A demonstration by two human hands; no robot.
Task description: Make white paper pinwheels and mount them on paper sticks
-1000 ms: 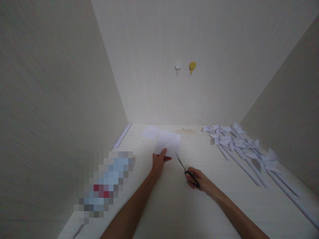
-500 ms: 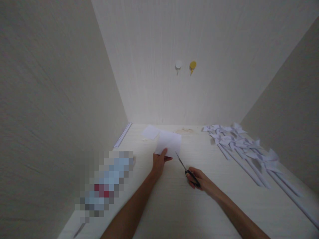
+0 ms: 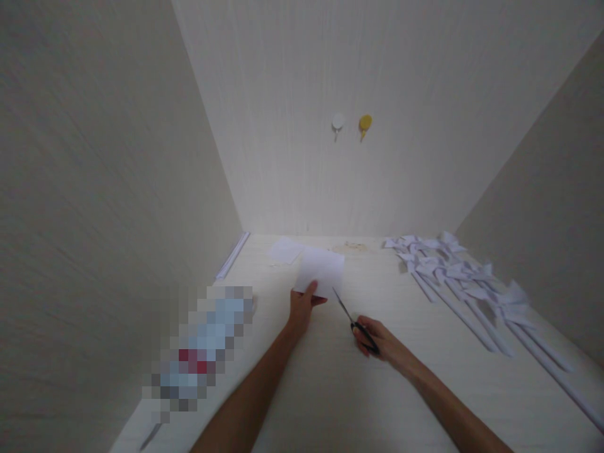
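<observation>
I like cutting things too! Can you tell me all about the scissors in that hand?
The scissors are small, with thin, silvery metal blades and dark, black-looking handles. The right hand holds them by the handles, fingers wrapped through the loops. The blades look closed or nearly closed, forming one thin line that points up and left toward the lower right corner of the white paper held by the left hand. The tip sits close to that paper; whether it touches is unclear.

Setting: small paper-craft work nook, a pale wood-grain table (image 3: 330,390) enclosed by matching panels on left, right and far sides. Evidence: a row of finished paper pinwheels (image 3: 462,277) along the right, loose white paper sheets (image 3: 285,250) far centre, two adhesive wall hooks (image 3: 352,124), white and yellow, on the far panel.
</observation>
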